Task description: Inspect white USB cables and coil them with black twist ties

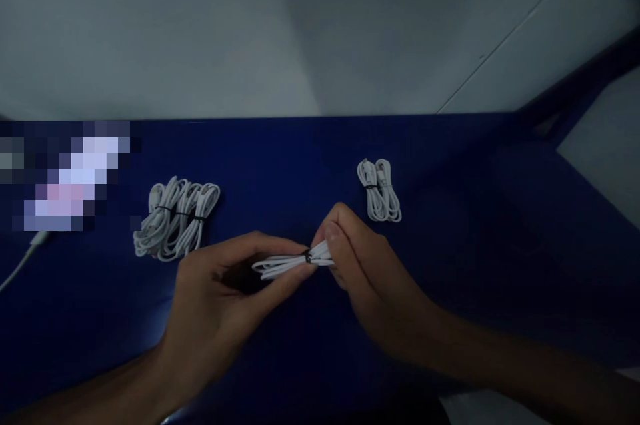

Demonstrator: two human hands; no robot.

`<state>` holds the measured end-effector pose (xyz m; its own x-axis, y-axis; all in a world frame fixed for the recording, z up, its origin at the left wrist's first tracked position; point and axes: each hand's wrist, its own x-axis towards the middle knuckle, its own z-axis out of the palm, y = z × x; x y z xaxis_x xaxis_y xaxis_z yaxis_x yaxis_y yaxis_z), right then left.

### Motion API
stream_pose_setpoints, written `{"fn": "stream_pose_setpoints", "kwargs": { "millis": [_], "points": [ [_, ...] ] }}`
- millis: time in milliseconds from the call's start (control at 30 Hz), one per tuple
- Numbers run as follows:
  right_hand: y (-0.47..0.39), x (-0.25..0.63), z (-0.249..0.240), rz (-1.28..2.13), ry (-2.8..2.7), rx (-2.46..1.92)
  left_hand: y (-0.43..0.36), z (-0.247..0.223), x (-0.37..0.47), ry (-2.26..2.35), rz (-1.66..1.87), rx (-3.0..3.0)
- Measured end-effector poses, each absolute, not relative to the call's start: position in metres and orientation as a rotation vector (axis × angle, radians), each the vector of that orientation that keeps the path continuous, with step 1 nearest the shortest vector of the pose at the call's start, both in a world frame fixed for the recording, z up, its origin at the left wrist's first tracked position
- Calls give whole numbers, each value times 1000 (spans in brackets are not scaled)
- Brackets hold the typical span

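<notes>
A coiled white cable with a black tie round its middle is held between both hands above the blue table. My left hand pinches it at the tie between thumb and fingers, its loops reaching back toward the palm. My right hand is closed on the right end of the coil, and its fingers hide that end. Beyond my left hand lies a pile of several tied white cables. Past my right hand, a smaller group of tied white cables rests on the table.
The blue table runs up to a pale wall. At the far left is a blurred-out bright object with a white cord leading from it. A blue frame edge stands at the right.
</notes>
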<state>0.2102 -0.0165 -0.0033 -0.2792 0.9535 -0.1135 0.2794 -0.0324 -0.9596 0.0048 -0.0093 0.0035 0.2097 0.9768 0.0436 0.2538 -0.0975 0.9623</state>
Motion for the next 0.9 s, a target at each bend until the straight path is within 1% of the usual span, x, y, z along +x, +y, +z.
{"fn": "stream_pose_setpoints", "kwargs": {
  "millis": [233, 400, 567, 633, 800, 900],
  "points": [
    [-18, 214, -4, 1484, -1492, -1311, -7, 5, 7, 1208, 998, 1546],
    [-14, 213, -8, 1168, -1667, -1245, -9, 4, 8, 1174, 979, 1518],
    [-13, 208, -9, 1089, -1642, -1283, -17, 1, 5, 1188, 960, 1781],
    [-15, 206, -8, 1157, -1575, -1319, -18, 0, 3, 1180, 966, 1841],
    [-16, 207, -5, 1483, -1423, -1353, -14, 2, 1, 1166, 927, 1855],
    [-15, 209, -3, 1552, -1393, -1337, -13, 5, 2, 1166, 916, 1831]
  ]
}}
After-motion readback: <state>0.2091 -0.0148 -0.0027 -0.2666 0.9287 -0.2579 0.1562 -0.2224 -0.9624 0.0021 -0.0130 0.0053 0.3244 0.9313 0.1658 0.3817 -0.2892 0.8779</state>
